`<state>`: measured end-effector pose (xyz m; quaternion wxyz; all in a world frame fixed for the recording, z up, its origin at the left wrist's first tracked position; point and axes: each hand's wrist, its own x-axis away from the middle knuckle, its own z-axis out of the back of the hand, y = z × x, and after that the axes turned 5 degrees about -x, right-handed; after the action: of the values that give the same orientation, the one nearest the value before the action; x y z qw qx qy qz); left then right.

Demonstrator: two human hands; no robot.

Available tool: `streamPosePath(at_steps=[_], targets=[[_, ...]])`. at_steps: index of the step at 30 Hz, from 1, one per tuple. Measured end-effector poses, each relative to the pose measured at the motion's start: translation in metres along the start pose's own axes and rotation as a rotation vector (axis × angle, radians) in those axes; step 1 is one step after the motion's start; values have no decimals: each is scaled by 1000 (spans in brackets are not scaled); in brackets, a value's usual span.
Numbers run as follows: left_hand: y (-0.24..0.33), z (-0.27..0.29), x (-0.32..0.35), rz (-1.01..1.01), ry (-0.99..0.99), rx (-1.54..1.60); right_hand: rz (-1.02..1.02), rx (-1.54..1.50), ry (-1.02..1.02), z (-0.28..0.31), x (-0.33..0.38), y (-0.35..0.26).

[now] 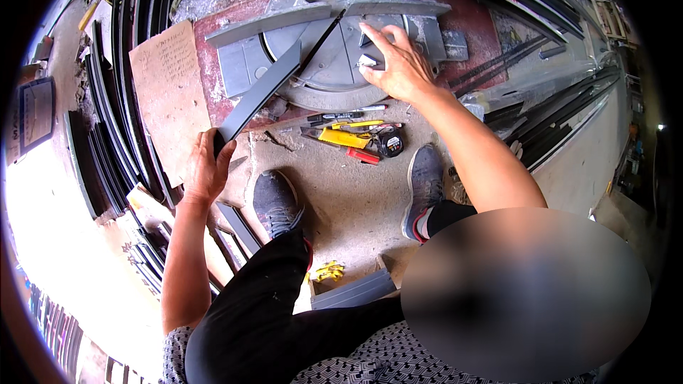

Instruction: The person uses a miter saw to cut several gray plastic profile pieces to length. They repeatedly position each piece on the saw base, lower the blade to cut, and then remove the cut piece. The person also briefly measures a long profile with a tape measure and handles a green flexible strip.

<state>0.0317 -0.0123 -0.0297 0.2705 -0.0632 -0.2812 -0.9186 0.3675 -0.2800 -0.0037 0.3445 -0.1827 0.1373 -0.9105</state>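
The saw bed (pixel 341 58) spreads out ahead of you, with the long dark strip (pixel 260 92) reaching over its left side, far end near the slot (pixel 319 43). Your left hand (pixel 205 169) is clamped on the near end; your right hand (pixel 403 65) is over the bed, fingers parted around a small pale-ended piece (pixel 368 61) — whether gripped, I can't tell. You seem to be positioning the strip — the next move calls for a steady left hold.
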Motion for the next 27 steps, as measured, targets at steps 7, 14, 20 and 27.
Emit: streamPosePath(at_steps=[7, 14, 20, 27], targets=[[5, -1, 3, -45, 7, -13, 119, 7, 84, -12, -6, 16], [8, 1, 4, -43, -18, 22, 39, -60, 151, -20, -1, 17], [7, -2, 6, -52, -11, 41, -10, -137, 170, -27, 0, 20], [10, -5, 11, -4, 4, 59, -286, -526, 196, -21, 34, 35]])
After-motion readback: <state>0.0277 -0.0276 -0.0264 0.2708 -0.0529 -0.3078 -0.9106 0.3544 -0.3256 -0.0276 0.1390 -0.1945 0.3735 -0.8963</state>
